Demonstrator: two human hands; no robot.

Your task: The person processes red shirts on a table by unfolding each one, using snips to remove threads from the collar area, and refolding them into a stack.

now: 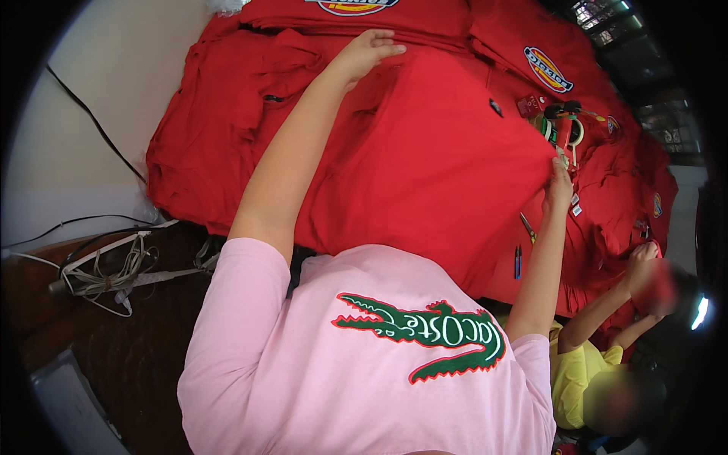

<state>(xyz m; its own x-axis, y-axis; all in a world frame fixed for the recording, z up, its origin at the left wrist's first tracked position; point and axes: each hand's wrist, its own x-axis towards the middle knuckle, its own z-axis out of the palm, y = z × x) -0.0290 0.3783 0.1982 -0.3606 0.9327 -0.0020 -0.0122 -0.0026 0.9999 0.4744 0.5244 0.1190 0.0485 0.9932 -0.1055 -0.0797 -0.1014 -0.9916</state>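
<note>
A red garment is spread in front of me over other red clothes, its near part reaching down to my chest. My right hand is closed on the garment's right edge and draws that side out to a corner. Beside the garment's far left corner is my left hand, fingers stretched out and slightly apart, with nothing visible between them. A small dark tag shows on the garment near its far right side.
Red garments with round patches lie piled at the back. Tape rolls, scissors and a blue pen lie at the right. A co-worker in yellow handles red cloth at the lower right. Coiled cables hang at the left.
</note>
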